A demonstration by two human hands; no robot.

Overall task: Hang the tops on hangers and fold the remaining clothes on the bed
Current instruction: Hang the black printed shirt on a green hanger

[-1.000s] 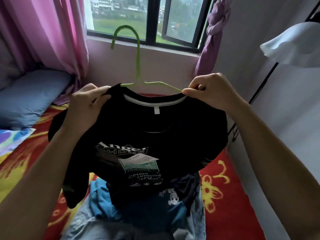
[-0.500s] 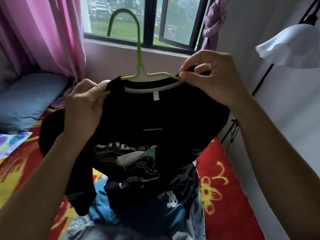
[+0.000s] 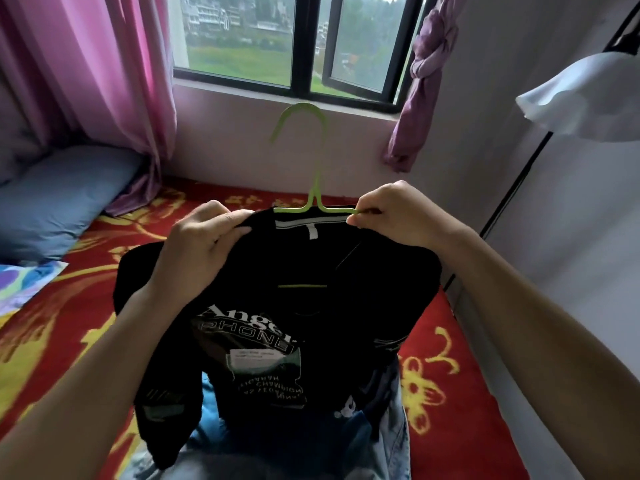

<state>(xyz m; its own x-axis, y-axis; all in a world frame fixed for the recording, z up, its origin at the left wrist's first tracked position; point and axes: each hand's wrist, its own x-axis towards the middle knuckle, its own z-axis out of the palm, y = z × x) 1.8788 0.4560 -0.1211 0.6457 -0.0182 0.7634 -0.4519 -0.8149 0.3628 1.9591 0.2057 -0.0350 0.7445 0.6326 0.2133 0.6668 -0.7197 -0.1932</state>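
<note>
The black T-shirt and its thin green plastic hanger have dropped lower. The left hand grips the soft knit shoulder, and the right hand pinches fabric over the hanger's arm, seemingly seated. Below the shirt, denim and blue clothes lie unfolded on the bed

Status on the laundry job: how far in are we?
Early. Done: the green hanger sits inside the black T-shirt, hook out through the collar. In hand: the left hand grips one shoulder, and the right hand pinches the other at the hanger's arm, settling the fit. Left: hanging this shirt up, plus the crumpled pile of blue and denim clothes on the bed, none folded.
</note>
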